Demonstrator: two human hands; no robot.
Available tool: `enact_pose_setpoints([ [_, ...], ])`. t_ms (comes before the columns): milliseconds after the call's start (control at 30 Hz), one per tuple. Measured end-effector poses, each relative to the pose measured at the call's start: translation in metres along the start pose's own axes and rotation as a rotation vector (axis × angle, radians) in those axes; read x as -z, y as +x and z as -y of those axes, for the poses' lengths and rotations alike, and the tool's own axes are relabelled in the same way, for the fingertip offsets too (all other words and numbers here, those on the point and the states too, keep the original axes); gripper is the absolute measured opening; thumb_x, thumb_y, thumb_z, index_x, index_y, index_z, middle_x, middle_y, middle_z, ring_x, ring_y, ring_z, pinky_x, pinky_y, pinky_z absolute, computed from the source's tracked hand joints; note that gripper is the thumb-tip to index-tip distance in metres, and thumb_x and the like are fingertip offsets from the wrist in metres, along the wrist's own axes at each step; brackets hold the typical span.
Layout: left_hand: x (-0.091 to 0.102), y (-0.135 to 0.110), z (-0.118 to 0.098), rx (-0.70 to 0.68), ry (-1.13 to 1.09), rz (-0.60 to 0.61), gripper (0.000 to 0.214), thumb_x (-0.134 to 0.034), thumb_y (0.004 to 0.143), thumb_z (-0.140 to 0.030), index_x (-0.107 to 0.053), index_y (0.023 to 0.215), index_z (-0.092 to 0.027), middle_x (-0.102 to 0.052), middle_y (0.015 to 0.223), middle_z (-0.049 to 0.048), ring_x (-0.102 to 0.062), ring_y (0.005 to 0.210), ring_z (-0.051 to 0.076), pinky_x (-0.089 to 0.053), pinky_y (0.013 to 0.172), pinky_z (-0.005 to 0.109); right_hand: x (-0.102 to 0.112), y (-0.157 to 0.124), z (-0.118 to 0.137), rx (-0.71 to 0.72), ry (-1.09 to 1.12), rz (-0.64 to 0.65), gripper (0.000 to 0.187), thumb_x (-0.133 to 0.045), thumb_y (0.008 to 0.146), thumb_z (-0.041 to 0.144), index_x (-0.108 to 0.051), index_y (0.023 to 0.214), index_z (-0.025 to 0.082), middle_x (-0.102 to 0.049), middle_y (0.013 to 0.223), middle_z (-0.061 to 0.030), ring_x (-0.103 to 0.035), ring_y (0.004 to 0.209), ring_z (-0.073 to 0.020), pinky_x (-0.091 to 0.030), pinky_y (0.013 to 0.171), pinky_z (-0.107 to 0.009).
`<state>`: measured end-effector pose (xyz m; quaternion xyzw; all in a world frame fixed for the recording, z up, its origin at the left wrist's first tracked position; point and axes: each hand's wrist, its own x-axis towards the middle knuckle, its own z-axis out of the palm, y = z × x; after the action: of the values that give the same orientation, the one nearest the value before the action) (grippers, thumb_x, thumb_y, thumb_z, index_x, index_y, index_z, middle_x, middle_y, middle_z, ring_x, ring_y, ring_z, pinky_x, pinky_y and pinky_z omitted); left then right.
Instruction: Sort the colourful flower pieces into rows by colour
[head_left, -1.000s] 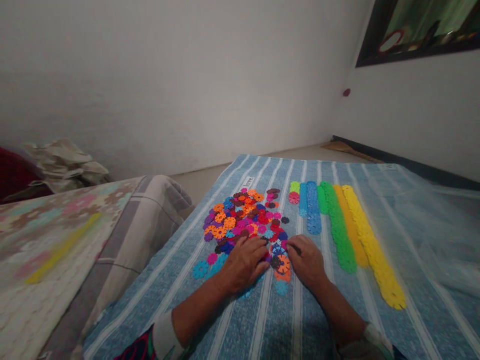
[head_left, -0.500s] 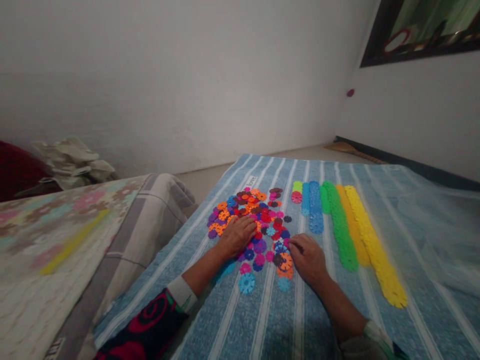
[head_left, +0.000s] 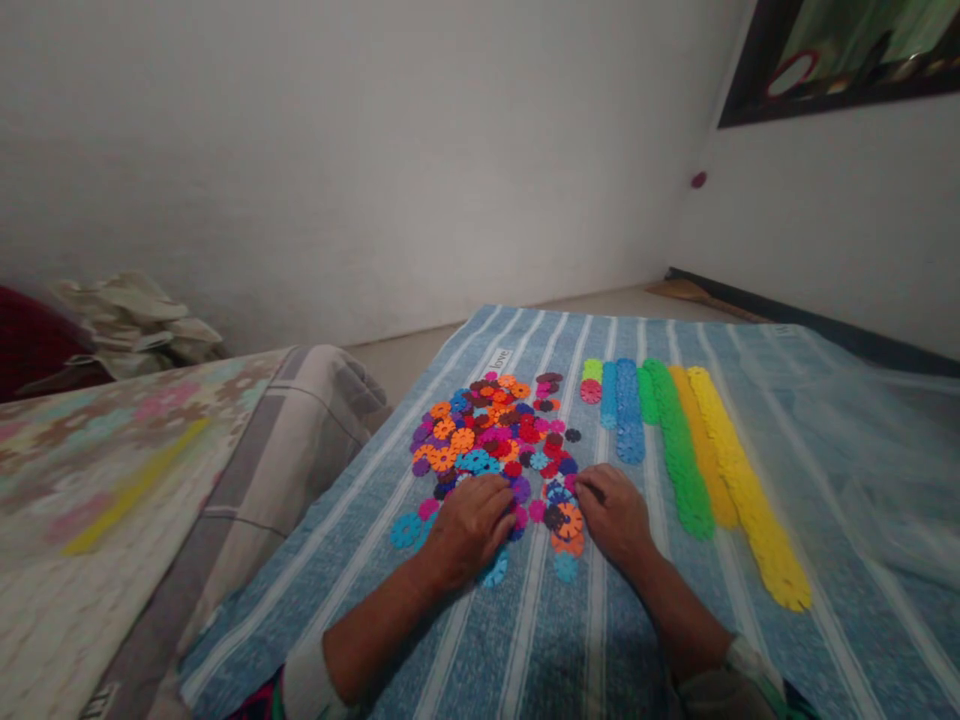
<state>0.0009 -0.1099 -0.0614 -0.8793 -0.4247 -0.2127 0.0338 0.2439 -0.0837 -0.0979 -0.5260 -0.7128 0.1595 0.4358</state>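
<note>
A heap of notched plastic discs (head_left: 463, 440) in orange, purple, red, blue and brown lies on a blue striped cloth. My left hand (head_left: 471, 522) bends over the near side of this heap, fingers curled down and together; whatever is under them is hidden. To its right, my right hand (head_left: 615, 512) has thumb and fingers pinched at a magenta disc (head_left: 570, 483); I cannot tell if that disc is gripped or just touched. Below those fingertips lie orange discs (head_left: 570, 520) and a light blue disc (head_left: 565, 568). More light blue discs (head_left: 406, 531) sit left of my left hand.
Sorted overlapping rows stretch to the right: a blue row (head_left: 630, 415), a green row (head_left: 681, 455) and a yellow row (head_left: 750, 490). Clear plastic sheeting (head_left: 885, 460) covers the far right. A yellow strip (head_left: 139, 487) lies on the flowered bedding (head_left: 172, 395) at left.
My left hand has drawn back toward me from the middle of the heap, uncovering light blue discs there and at the left edge. My right hand stays in place.
</note>
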Motion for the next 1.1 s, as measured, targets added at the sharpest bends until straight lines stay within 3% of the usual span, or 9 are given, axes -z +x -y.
enact_pose_setpoints([
  [167,-0.004,0.008,-0.047,-0.159,-0.109,0.125,0.038,-0.051,0.091,-0.033,-0.055,0.127,-0.019,-0.061,0.13,0.0132,-0.05,0.128,0.027,-0.042,0.106,0.046,0.0,0.0,0.002,-0.088,0.092,-0.044,0.024,-0.049,0.086,0.028,-0.07,0.092,0.019,-0.07,0.088,-0.0061,-0.064,0.086,-0.0205,-0.048,0.08,-0.033],
  [300,-0.015,0.02,-0.063,-0.224,-0.102,0.198,0.043,-0.057,0.089,-0.041,-0.055,0.126,-0.019,-0.057,0.136,0.0125,-0.043,0.135,0.029,-0.034,0.11,0.049,0.001,-0.001,0.001,-0.157,0.183,-0.086,0.029,-0.047,0.085,0.029,-0.07,0.099,0.018,-0.071,0.098,-0.0081,-0.065,0.092,-0.0214,-0.049,0.084,-0.034],
  [433,-0.025,0.026,-0.059,-0.24,-0.046,0.184,0.033,-0.056,0.09,-0.039,-0.06,0.117,-0.02,-0.059,0.133,0.0107,-0.046,0.131,0.028,-0.03,0.112,0.051,0.002,0.001,0.002,-0.178,0.218,-0.088,0.028,-0.048,0.085,0.031,-0.071,0.096,0.019,-0.071,0.096,-0.0077,-0.066,0.091,-0.0216,-0.05,0.084,-0.034],
  [633,-0.024,0.024,-0.033,-0.039,0.119,0.036,0.022,-0.046,0.093,-0.02,-0.063,0.107,-0.017,-0.065,0.122,0.011,-0.055,0.12,0.027,-0.035,0.105,0.054,0.002,0.002,0.005,-0.156,0.168,-0.077,0.027,-0.047,0.084,0.03,-0.071,0.093,0.019,-0.071,0.091,-0.0068,-0.064,0.087,-0.0211,-0.049,0.082,-0.034],
  [733,-0.024,0.021,-0.032,-0.004,0.162,-0.002,0.022,-0.045,0.092,-0.014,-0.064,0.103,-0.016,-0.065,0.122,0.0122,-0.054,0.121,0.028,-0.036,0.103,0.054,0.001,0.002,0.005,-0.157,0.167,-0.083,0.027,-0.047,0.084,0.029,-0.071,0.093,0.02,-0.071,0.091,-0.0068,-0.065,0.088,-0.0213,-0.049,0.082,-0.034],
  [933,-0.035,0.043,-0.055,-0.126,0.085,0.128,0.031,-0.045,0.094,-0.025,-0.056,0.123,-0.019,-0.058,0.134,0.0107,-0.046,0.13,0.026,-0.037,0.105,0.05,0.0,-0.001,0.0,-0.182,0.206,-0.115,0.032,-0.045,0.085,0.031,-0.07,0.097,0.017,-0.072,0.098,-0.0097,-0.065,0.093,-0.0226,-0.05,0.086,-0.036],
  [1100,-0.043,0.061,-0.056,-0.073,0.111,0.207,0.032,-0.045,0.096,-0.032,-0.056,0.123,-0.02,-0.059,0.132,0.0095,-0.048,0.128,0.028,-0.035,0.106,0.057,0.0,-0.001,-0.002,-0.174,0.195,-0.128,0.033,-0.044,0.085,0.031,-0.07,0.097,0.016,-0.072,0.099,-0.0111,-0.066,0.094,-0.0235,-0.05,0.087,-0.038],
])
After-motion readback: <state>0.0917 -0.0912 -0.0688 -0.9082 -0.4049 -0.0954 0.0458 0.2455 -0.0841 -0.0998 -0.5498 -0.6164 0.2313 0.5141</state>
